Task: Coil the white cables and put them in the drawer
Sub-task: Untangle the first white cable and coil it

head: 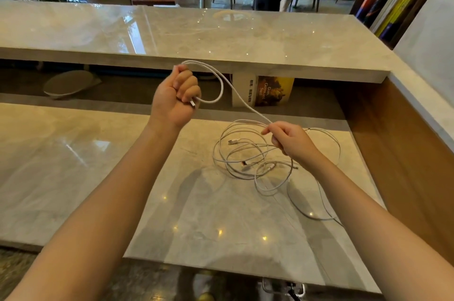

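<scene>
Marble counters fill the view, a lower marble desk (pixel 73 153) in front of a raised ledge (pixel 196 37), with a book (pixel 274 91) standing in the gap beneath the ledge. One white cable (pixel 222 84) is held up above the desk: the left hand (pixel 175 99) is closed in a fist round its first loop, the plug end (pixel 193 104) poking out below the curled fingers, while the right hand (pixel 290 141) pinches the same strand between thumb and fingertips. Further tangled white cables (pixel 248 155) lie loose toward the desk's right edge. The coiling is judged barely begun; even loops would best be laid into the fist with the strand fed under light tension, clear of the pile. No drawer can be made out.
</scene>
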The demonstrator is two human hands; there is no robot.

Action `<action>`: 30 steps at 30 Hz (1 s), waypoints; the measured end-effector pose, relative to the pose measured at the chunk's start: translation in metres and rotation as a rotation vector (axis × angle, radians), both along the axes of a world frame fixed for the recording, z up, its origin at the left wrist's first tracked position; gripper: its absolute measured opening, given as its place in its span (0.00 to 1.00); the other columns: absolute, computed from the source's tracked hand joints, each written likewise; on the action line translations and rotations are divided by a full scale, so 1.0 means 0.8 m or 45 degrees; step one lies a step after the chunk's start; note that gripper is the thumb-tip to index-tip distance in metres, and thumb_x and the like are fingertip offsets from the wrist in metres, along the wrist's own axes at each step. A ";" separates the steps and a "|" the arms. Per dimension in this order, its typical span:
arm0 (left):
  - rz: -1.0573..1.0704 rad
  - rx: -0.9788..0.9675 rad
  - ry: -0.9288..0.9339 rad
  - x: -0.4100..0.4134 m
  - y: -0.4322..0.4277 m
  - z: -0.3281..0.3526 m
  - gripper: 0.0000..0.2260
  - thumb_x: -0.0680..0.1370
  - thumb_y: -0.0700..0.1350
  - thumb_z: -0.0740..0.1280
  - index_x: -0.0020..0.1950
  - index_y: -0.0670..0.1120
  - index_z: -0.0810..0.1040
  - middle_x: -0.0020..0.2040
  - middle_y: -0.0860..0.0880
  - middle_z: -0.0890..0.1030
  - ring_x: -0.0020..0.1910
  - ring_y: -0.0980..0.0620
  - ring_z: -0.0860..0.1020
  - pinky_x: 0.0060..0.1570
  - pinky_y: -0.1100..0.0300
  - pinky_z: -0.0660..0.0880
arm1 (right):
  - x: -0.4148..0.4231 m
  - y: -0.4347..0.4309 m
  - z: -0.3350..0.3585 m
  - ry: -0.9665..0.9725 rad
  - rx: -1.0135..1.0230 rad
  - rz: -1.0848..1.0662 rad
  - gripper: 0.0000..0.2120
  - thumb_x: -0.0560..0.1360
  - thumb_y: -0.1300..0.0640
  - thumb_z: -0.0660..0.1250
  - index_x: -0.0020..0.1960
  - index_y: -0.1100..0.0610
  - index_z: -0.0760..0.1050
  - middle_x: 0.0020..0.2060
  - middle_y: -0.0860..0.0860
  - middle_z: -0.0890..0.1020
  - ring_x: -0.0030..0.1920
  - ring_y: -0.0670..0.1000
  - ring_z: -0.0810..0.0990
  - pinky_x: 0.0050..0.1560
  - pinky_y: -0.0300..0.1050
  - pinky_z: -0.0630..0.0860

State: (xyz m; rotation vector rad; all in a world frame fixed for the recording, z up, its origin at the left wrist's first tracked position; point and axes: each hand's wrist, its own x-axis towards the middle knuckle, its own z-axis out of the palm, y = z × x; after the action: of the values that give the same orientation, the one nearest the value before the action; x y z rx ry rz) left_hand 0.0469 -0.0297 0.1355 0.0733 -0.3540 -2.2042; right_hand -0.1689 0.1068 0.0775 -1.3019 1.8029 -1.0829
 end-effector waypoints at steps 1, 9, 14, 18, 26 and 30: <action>0.027 0.017 0.030 0.004 -0.005 0.002 0.21 0.83 0.48 0.50 0.38 0.40 0.73 0.23 0.50 0.66 0.18 0.55 0.63 0.16 0.64 0.60 | -0.005 0.002 -0.005 0.017 -0.005 -0.043 0.13 0.80 0.54 0.55 0.49 0.55 0.78 0.30 0.50 0.73 0.27 0.43 0.68 0.27 0.34 0.66; 0.214 -0.598 -0.868 -0.022 0.013 0.002 0.12 0.82 0.46 0.52 0.43 0.46 0.70 0.30 0.52 0.72 0.29 0.55 0.71 0.33 0.64 0.72 | 0.044 -0.013 0.037 1.141 -0.187 0.358 0.13 0.80 0.51 0.57 0.54 0.55 0.78 0.45 0.50 0.81 0.45 0.51 0.78 0.44 0.50 0.78; 0.019 -1.088 -1.449 -0.032 0.038 -0.011 0.12 0.83 0.46 0.52 0.45 0.44 0.71 0.34 0.49 0.75 0.29 0.56 0.75 0.34 0.64 0.75 | 0.055 -0.037 0.094 1.113 -0.702 0.314 0.09 0.77 0.53 0.64 0.49 0.56 0.79 0.39 0.51 0.81 0.37 0.46 0.75 0.37 0.41 0.74; -0.345 -0.806 -1.002 -0.027 0.036 -0.018 0.16 0.83 0.47 0.50 0.41 0.45 0.72 0.25 0.53 0.68 0.22 0.57 0.64 0.23 0.65 0.61 | 0.038 -0.057 0.124 0.984 -0.661 0.178 0.10 0.77 0.53 0.64 0.51 0.57 0.80 0.43 0.52 0.83 0.40 0.45 0.75 0.42 0.41 0.74; -0.566 -0.376 -0.408 -0.025 0.032 -0.024 0.16 0.80 0.50 0.53 0.40 0.45 0.75 0.24 0.53 0.69 0.20 0.58 0.63 0.20 0.70 0.59 | 0.029 -0.052 0.085 -0.048 0.037 0.319 0.21 0.80 0.44 0.51 0.50 0.55 0.79 0.41 0.50 0.84 0.25 0.40 0.71 0.27 0.30 0.66; -0.532 -0.371 -0.453 -0.028 0.029 -0.029 0.16 0.81 0.50 0.53 0.41 0.45 0.75 0.24 0.53 0.68 0.20 0.58 0.65 0.22 0.69 0.60 | 0.018 -0.044 0.080 -0.223 0.025 0.474 0.14 0.79 0.49 0.57 0.47 0.56 0.78 0.33 0.50 0.80 0.27 0.43 0.67 0.28 0.34 0.65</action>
State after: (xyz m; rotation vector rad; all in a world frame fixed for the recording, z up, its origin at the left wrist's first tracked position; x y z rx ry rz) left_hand 0.0246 -0.0068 0.1125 0.2529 -0.9584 -2.5213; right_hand -0.1543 0.0717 0.1417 -1.4137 1.3714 -0.9366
